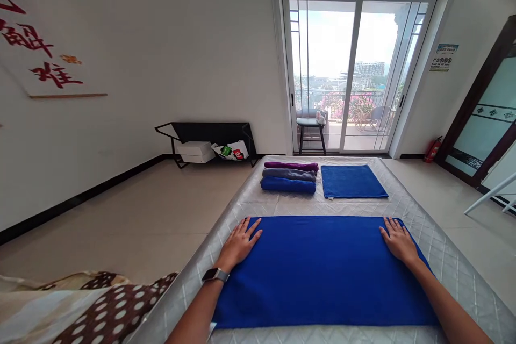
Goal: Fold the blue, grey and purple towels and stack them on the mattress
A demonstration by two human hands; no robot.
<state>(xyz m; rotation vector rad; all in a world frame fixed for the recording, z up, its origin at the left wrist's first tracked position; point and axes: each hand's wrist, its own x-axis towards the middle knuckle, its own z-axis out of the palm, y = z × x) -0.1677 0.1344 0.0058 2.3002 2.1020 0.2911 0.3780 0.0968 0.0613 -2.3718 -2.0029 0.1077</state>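
Note:
A bright blue towel [322,274] is spread flat across the mattress [463,285] in front of me. My left hand [238,244] rests on its far left corner, palm down with fingers spread. On the far right corner lies my right hand [399,242], also flat with fingers stretched out. Beyond the towel, three rolled or folded towels lie in a row: a blue one [288,185], a grey one [288,174] and a purple one [291,165]. To their right a smaller blue cloth [353,181] lies flat.
A brown polka-dot blanket [116,309] lies at the lower left beside the mattress. Against the wall stands a black rack [209,133] with a white box [195,151]. Sliding glass doors [350,70] are at the back, with a fire extinguisher [432,149] to their right.

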